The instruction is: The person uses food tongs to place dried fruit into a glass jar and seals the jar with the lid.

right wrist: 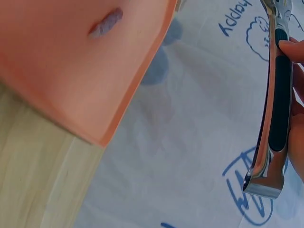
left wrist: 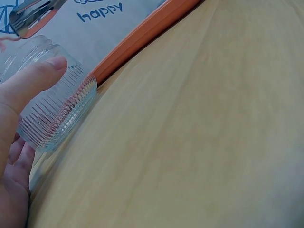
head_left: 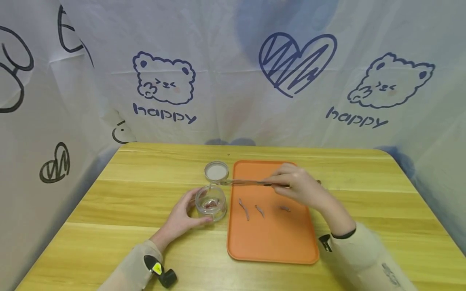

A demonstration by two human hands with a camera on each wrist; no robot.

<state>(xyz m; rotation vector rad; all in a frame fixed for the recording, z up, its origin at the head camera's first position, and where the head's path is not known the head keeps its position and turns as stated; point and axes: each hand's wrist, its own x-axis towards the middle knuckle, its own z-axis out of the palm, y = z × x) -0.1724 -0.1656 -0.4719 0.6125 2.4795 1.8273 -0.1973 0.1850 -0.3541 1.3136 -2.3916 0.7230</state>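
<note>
My left hand (head_left: 178, 220) is curled round a clear glass jar (head_left: 218, 213) on the table, thumb on the near side. Some small reddish pieces (head_left: 211, 205) lie in its bottom. In my right hand (head_left: 298, 186) are metal tongs (head_left: 244, 182) with dark grips (right wrist: 280, 99), held nearly level above the orange tray (head_left: 269, 242). Their tips reach over the far rim of the jar. The left wrist view has the tong tips (left wrist: 35, 19) just above the jar mouth, beside a thin pinkish strand (left wrist: 5, 42).
Three thin greyish-purple strips lie on the tray: a long one (head_left: 244, 210), a shorter one (head_left: 260, 211) and a small one (head_left: 285, 209). Behind the jar a round lid (head_left: 216, 171) rests on the wooden table (head_left: 164, 161). A printed cloth (head_left: 225, 81) hangs behind the table.
</note>
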